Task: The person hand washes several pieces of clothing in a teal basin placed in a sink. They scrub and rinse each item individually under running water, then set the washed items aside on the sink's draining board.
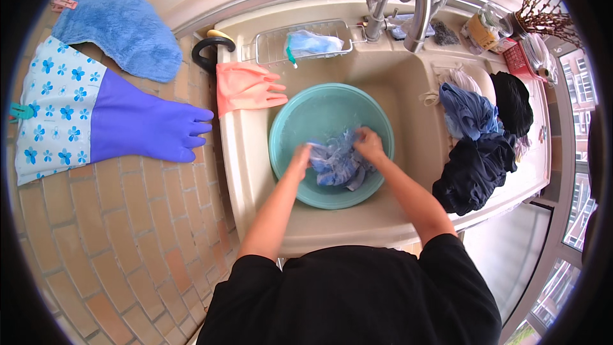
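A green plastic basin (330,196) with water in it stands in the beige sink (416,91). Inside the basin lies a wet blue and grey patterned cloth (335,165), bunched up. My left hand (301,159) is at the cloth's left edge, somewhat blurred; whether its fingers grip the fabric cannot be told. At the upper right of the cloth, my right hand (368,143) has its fingers closed on a part of it, over the basin's right side.
Bundled blue (469,110) and black clothes (474,172) lie on the right ledge. A pink rubber glove (246,87) drapes over the sink's left rim. A faucet (419,19) and wire rack (268,48) are behind. A purple glove (143,115) and blue cloth (119,28) hang left.
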The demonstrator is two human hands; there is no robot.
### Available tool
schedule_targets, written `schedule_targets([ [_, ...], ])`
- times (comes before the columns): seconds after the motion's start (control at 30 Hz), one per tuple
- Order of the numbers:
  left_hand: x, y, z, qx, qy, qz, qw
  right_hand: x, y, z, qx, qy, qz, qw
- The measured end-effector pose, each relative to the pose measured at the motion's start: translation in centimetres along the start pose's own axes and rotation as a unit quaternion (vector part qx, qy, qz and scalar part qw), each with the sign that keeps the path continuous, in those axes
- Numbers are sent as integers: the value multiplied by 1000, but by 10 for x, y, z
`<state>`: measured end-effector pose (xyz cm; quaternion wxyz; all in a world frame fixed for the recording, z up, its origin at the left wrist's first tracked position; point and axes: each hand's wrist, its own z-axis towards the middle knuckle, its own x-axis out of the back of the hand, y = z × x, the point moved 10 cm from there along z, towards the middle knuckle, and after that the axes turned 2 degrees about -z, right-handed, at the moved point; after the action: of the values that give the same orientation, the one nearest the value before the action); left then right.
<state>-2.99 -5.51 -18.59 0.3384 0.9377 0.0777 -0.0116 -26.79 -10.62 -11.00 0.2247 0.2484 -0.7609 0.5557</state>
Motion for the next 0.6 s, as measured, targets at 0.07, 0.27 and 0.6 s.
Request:
schedule_targets([
  [0.07, -3, 31, -9, -10, -63, -206, 976, 24, -25, -6, 40, -61, 23, 997],
  [0.27, 29, 32, -29, 21, -21, -39, 999, 28, -78, -89, 216, -344, -156, 900],
  [0.6, -6, 44, -17, -185, 164, 335, 909, -37, -61, -6, 234, -3, -312, 921],
])
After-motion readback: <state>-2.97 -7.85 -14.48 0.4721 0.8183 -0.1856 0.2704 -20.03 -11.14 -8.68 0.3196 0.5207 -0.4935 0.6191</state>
